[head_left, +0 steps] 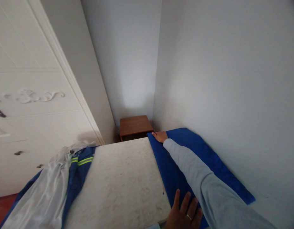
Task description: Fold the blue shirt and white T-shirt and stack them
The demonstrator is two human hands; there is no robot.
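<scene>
A blue cloth (pixel 209 156) lies along the right side of a pale, stained mattress (pixel 123 178), against the wall. My right hand (pixel 160 136) reaches across to the cloth's far left corner, its fingers curled at the edge there. The right sleeve covers part of the cloth. Closer to me, my left hand (pixel 184 214), with a ring on one finger, rests on the near part of the cloth, fingers spread apart. The near end of the cloth is hidden by my left hand and right arm.
Over the mattress's left side hang a silvery-white cloth (pixel 49 181) and a dark blue garment (pixel 79 171) with yellow-green reflective strips. A brown wooden bedside table (pixel 134 124) stands beyond the far end. A white wardrobe (pixel 39 92) flanks the left; a grey wall (pixel 228 79) the right.
</scene>
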